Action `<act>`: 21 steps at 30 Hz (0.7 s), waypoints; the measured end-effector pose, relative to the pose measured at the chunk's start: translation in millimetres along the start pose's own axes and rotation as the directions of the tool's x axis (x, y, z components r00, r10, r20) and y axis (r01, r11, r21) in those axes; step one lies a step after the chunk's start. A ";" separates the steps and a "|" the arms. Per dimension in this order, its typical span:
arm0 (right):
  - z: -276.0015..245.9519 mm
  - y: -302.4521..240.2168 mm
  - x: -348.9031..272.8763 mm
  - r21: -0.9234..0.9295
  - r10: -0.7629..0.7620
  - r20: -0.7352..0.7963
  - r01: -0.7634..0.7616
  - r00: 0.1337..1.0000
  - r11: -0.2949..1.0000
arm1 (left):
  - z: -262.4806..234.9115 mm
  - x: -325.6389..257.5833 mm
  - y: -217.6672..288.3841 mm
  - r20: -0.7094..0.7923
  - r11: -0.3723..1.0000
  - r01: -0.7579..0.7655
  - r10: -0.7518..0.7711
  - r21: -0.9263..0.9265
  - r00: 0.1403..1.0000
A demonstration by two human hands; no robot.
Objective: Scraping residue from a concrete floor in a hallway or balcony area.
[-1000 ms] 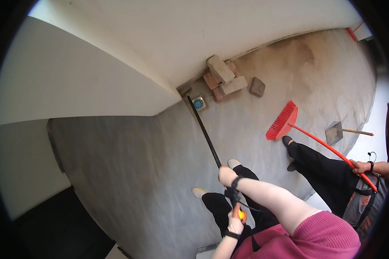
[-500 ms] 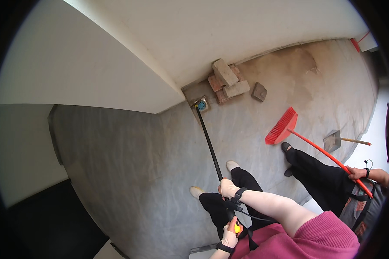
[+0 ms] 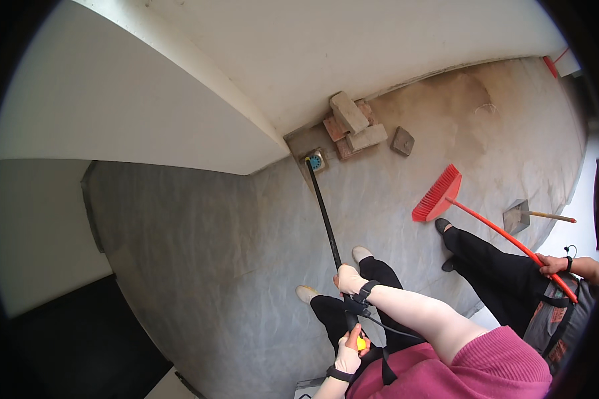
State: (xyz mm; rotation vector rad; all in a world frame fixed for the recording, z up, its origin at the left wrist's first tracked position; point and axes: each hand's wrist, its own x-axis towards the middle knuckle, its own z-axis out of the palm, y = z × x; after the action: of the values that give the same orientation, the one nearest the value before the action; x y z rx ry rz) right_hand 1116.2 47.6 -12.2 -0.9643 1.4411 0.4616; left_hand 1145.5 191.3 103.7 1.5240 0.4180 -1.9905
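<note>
A long black pole (image 3: 325, 216) slants from my body toward the wall corner, both my hands closed around it. My right hand (image 3: 351, 279) grips its shaft just in front of my shoes. Closer to my body, my left hand (image 3: 347, 354) wraps the near end, where a yellow part (image 3: 361, 343) shows by the fingers. The pole's far tip is yellow and lies at the edge of a square floor drain (image 3: 316, 160) with a blue round centre. Whether the tip touches the drain, I cannot tell.
Bricks (image 3: 368, 137) are piled against the wall beside the drain, with a loose square block (image 3: 402, 141) nearby. At right, another person's hand (image 3: 552, 265) holds a red broom (image 3: 438, 194). A dustpan (image 3: 516, 217) stands past it. A white wall corner (image 3: 246, 133) juts in at left.
Both hands have moved slightly forward with the pole. Its far tip remains by the drain. The whole view has shifted a little, and the other person's broom stays in place.
</note>
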 end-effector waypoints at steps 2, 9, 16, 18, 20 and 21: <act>-0.2 -10.3 -2.2 0.041 0.059 -0.001 -0.059 0.998 0.997 | -2.9 -5.4 11.4 -0.005 0.999 0.014 -0.014 0.031 1.000; 33.9 8.7 34.5 -0.124 0.004 -0.055 -0.011 0.998 0.992 | -23.6 -4.0 10.7 -0.051 0.997 0.077 -0.076 0.008 0.996; 48.2 19.5 31.2 -0.165 -0.056 -0.275 0.010 0.960 0.986 | -37.5 10.1 -15.3 0.038 0.988 0.073 -0.069 -0.134 0.997; 37.8 20.4 38.1 -0.176 -0.110 0.104 0.128 0.988 0.976 | -33.6 6.9 -9.6 0.016 0.996 0.033 -0.032 -0.088 0.999; 35.9 19.9 37.1 0.087 -0.105 0.027 0.102 0.994 0.991 | -27.0 2.4 0.8 -0.021 0.999 -0.044 0.045 0.027 0.999; 34.7 14.6 35.1 0.352 -0.073 -0.025 0.078 0.997 0.933 | -24.8 -4.5 6.6 -0.060 0.985 -0.101 0.110 0.137 0.992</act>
State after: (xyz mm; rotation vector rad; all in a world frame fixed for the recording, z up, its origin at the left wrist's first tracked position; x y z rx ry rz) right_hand 1130.8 73.1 -54.5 -0.7294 1.4313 0.1313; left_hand 1169.3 201.6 101.3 1.6643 0.2288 -1.9222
